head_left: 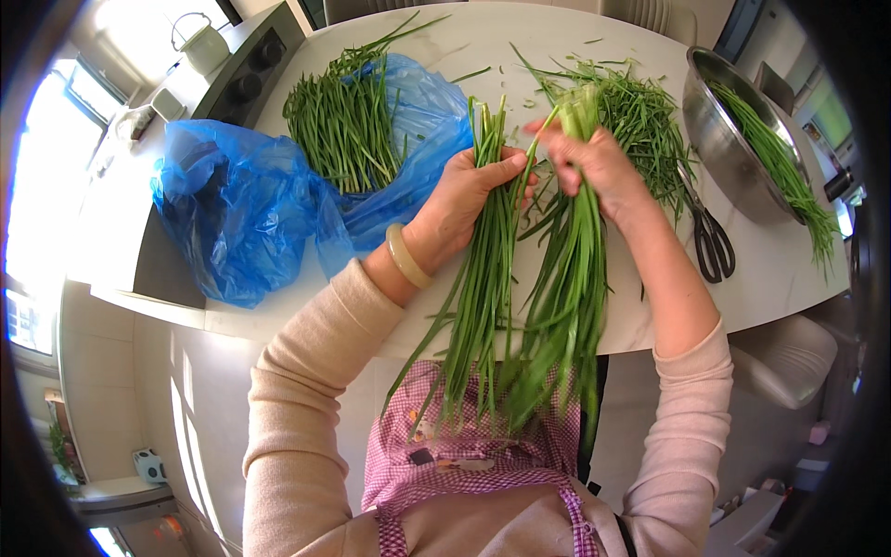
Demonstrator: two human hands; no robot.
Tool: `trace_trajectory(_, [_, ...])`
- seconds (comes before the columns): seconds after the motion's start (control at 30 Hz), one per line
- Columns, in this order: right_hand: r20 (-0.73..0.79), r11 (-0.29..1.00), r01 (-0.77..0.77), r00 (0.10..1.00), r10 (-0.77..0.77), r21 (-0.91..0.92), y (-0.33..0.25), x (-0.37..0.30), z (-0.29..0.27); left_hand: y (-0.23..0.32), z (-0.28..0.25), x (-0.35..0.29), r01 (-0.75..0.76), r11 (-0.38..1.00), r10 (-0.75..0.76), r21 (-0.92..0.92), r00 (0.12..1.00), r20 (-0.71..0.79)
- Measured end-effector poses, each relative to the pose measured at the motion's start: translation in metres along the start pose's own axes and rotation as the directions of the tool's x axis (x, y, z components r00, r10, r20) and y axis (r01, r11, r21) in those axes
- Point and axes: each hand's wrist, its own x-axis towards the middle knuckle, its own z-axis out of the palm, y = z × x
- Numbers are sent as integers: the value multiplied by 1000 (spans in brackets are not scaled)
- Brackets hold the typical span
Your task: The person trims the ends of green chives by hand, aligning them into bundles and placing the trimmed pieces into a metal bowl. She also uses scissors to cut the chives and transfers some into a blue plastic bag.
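My left hand (464,195) is closed round a bunch of garlic chives (483,269), the pale stem ends up and the long leaves hanging over the table's near edge. Close beside it, my right hand (599,169) grips a second, thicker bunch (579,265), its leaves smeared by motion at the lower end. A stalk or two stretches between the two hands near the fingertips. Behind my right hand lies a heap of loose chive scraps (640,125). More chives (339,130) are piled on an open blue plastic bag (237,200) at the left.
Black-handled scissors (713,243) lie right of my right forearm, blades toward the scraps. A steel bowl (729,153) at the far right holds chives (775,153) that hang over its rim. The white round table (418,51) has scattered bits. Chairs (784,362) stand around it.
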Motion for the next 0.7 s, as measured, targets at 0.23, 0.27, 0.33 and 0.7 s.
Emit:
trace_trajectory(0.23, [-369, 987, 93, 929, -37, 134, 1, 8, -30, 1, 2, 0, -8, 1000, 5, 26, 995, 104])
trace_trajectory(0.27, [-352, 991, 76, 936, -31, 114, -5, 7, -28, 1, 3, -1, -14, 1000, 14, 3, 997, 79])
trace_trajectory(0.33, [-19, 995, -3, 1000, 5, 96, 0, 0, -17, 1, 6, 0, -23, 1000, 23, 2, 998, 53])
trace_trajectory(0.7, [13, 997, -51, 999, 52, -61, 2, -5, 8, -6, 1, 1, -135, 936, 76, 324, 979, 188])
